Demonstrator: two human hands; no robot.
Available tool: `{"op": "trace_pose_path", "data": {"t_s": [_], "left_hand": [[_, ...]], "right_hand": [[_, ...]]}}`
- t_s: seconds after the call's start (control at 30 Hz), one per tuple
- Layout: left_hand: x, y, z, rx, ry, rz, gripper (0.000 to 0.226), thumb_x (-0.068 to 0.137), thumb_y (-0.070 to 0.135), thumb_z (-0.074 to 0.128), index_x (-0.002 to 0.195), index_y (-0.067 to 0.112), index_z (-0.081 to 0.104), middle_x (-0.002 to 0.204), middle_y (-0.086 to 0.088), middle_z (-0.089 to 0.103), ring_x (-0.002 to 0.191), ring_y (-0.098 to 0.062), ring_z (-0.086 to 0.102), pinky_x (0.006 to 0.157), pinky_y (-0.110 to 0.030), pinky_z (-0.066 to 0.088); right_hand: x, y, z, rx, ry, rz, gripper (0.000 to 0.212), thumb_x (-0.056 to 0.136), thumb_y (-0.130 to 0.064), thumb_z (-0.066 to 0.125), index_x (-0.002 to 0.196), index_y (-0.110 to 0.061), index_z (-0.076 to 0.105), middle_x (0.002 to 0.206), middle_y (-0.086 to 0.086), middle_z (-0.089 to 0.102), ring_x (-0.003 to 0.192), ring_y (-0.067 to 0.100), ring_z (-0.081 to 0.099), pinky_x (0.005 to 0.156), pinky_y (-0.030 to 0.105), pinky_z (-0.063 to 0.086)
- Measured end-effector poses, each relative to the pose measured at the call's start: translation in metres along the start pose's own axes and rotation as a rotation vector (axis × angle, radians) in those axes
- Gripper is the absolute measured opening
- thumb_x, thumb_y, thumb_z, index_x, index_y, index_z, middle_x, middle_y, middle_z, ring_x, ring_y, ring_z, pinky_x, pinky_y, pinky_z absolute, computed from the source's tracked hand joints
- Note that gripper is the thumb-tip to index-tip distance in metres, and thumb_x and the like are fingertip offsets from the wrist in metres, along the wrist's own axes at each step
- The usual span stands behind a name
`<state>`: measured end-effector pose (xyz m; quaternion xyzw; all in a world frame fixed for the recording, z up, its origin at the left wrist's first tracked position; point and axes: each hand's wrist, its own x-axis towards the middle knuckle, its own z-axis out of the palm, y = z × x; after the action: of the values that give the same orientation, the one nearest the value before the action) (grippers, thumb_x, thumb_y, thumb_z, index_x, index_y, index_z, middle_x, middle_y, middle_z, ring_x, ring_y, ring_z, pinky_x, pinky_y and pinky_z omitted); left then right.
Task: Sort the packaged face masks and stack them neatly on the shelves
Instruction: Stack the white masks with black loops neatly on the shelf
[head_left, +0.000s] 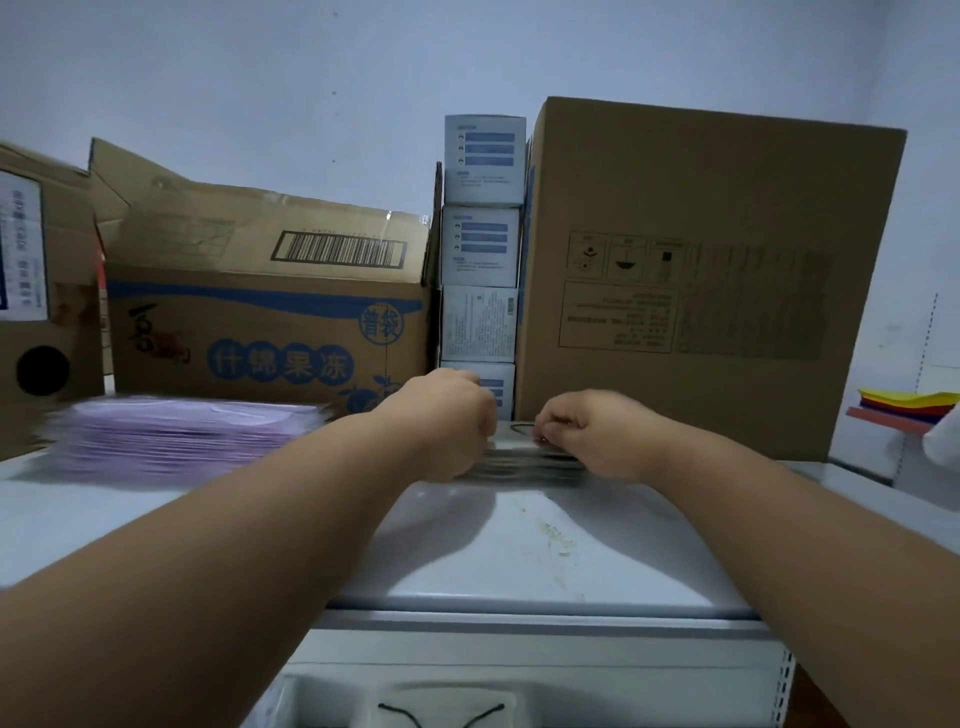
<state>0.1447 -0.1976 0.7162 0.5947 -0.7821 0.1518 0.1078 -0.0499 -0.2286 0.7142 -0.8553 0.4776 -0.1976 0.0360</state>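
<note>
Top shelf (519, 561), white metal, viewed from just above its front edge. Both forearms reach in over it.

Left hand (449, 423) and right hand (592, 434) sit at either end of a low stack of grey packaged masks (530, 460) lying flat on the shelf, just in front of the boxes at the back. Left hand's fingers curl over the stack's left end; right hand's fingers (550, 431) are bent and bunched, pinching the top right edge. A dark ear loop shows on the uppermost pack, between the hands.

To the left, a separate pile of purple packaged masks (171, 436), blurred, also flat on the shelf, well apart from the grey stack.

Behind: a printed cardboard carton (260, 322) with blue lettering and a barcode on its open flap; another carton (36, 291) at far left with a round hole in its side; a column of small white boxes (480, 244) stacked four high; a tall plain brown carton (696, 280) on the right.

Far right, coloured paper sheets (909, 402) on another ledge.

Bottom edge: a white mask with black loops (441, 714) on a lower level.
</note>
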Motion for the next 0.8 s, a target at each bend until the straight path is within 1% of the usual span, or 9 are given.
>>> {"op": "trace_pose_path", "data": {"t_s": [0.13, 0.27, 0.33, 0.4, 0.47, 0.53, 0.63, 0.73, 0.8], "left_hand": [[-0.003, 0.024, -0.015, -0.047, 0.075, 0.062, 0.025, 0.094, 0.018, 0.051, 0.111, 0.025, 0.070, 0.114, 0.002, 0.059, 0.109, -0.022, 0.055, 0.090, -0.038, 0.050], [-0.001, 0.074, -0.028, -0.171, 0.107, 0.129, 0.026, 0.090, 0.015, 0.053, 0.106, 0.026, 0.071, 0.110, 0.005, 0.065, 0.104, -0.017, 0.060, 0.089, -0.030, 0.050], [0.004, 0.104, -0.031, -0.232, 0.108, 0.114, 0.027, 0.089, 0.015, 0.053, 0.104, 0.028, 0.072, 0.106, 0.007, 0.067, 0.101, -0.016, 0.061, 0.087, -0.029, 0.051], [0.013, 0.133, -0.032, -0.283, 0.031, 0.070, 0.027, 0.092, 0.015, 0.053, 0.108, 0.026, 0.071, 0.107, 0.007, 0.069, 0.099, -0.016, 0.062, 0.086, -0.029, 0.051], [0.023, 0.157, -0.030, -0.319, -0.158, 0.024, 0.027, 0.096, 0.014, 0.053, 0.117, 0.018, 0.069, 0.111, 0.002, 0.071, 0.098, -0.019, 0.066, 0.087, -0.033, 0.055], [0.031, 0.177, -0.025, -0.343, -0.342, -0.023, 0.028, 0.097, 0.013, 0.054, 0.122, 0.011, 0.066, 0.112, -0.004, 0.072, 0.095, -0.022, 0.069, 0.087, -0.035, 0.057], [0.044, 0.196, -0.018, -0.415, -0.307, -0.117, 0.026, 0.097, 0.016, 0.057, 0.120, 0.009, 0.066, 0.112, -0.008, 0.073, 0.087, -0.021, 0.070, 0.082, -0.033, 0.060], [0.055, 0.209, -0.011, -0.467, -0.305, -0.222, 0.026, 0.101, 0.015, 0.050, 0.116, 0.001, 0.066, 0.108, -0.015, 0.073, 0.085, -0.028, 0.071, 0.081, -0.037, 0.061], [0.063, 0.213, -0.007, -0.600, -0.270, -0.329, 0.025, 0.099, 0.017, 0.052, 0.109, -0.002, 0.065, 0.093, -0.016, 0.070, 0.074, -0.032, 0.069, 0.072, -0.038, 0.062]], "right_hand": [[-0.012, 0.006, -0.018, -0.039, 0.056, -0.032, 0.021, 0.097, -0.018, 0.050, 0.105, -0.025, 0.069, 0.094, -0.012, 0.062, 0.092, 0.012, 0.057, 0.078, 0.025, 0.045], [-0.036, 0.030, -0.044, -0.062, 0.045, -0.019, 0.022, 0.093, -0.014, 0.053, 0.102, -0.026, 0.069, 0.100, -0.009, 0.067, 0.092, 0.012, 0.061, 0.080, 0.027, 0.050], [-0.049, 0.050, -0.057, -0.050, 0.039, 0.017, 0.021, 0.095, -0.017, 0.053, 0.101, -0.029, 0.069, 0.097, -0.012, 0.065, 0.087, 0.008, 0.059, 0.074, 0.026, 0.049], [-0.062, 0.073, -0.071, -0.048, 0.041, 0.058, 0.021, 0.097, -0.018, 0.052, 0.100, -0.031, 0.069, 0.096, -0.013, 0.064, 0.085, 0.006, 0.058, 0.069, 0.023, 0.044], [-0.074, 0.096, -0.082, -0.102, 0.013, 0.104, 0.022, 0.097, -0.017, 0.050, 0.102, -0.029, 0.069, 0.100, -0.012, 0.063, 0.087, 0.006, 0.057, 0.069, 0.021, 0.044], [-0.083, 0.119, -0.086, -0.203, -0.075, 0.180, 0.018, 0.097, -0.021, 0.050, 0.100, -0.027, 0.067, 0.102, -0.007, 0.063, 0.091, 0.011, 0.058, 0.076, 0.026, 0.049], [-0.098, 0.144, -0.081, -0.285, -0.210, 0.294, 0.019, 0.097, -0.035, 0.051, 0.103, -0.024, 0.066, 0.105, -0.001, 0.065, 0.094, 0.018, 0.060, 0.087, 0.036, 0.052], [-0.108, 0.151, -0.075, -0.166, -0.182, 0.264, 0.028, 0.098, -0.045, 0.052, 0.108, -0.024, 0.066, 0.105, -0.001, 0.066, 0.094, 0.017, 0.060, 0.088, 0.036, 0.051], [-0.113, 0.150, -0.072, -0.047, -0.131, 0.220, 0.027, 0.098, -0.046, 0.051, 0.108, -0.024, 0.065, 0.101, -0.003, 0.066, 0.091, 0.015, 0.060, 0.086, 0.036, 0.051]]}}
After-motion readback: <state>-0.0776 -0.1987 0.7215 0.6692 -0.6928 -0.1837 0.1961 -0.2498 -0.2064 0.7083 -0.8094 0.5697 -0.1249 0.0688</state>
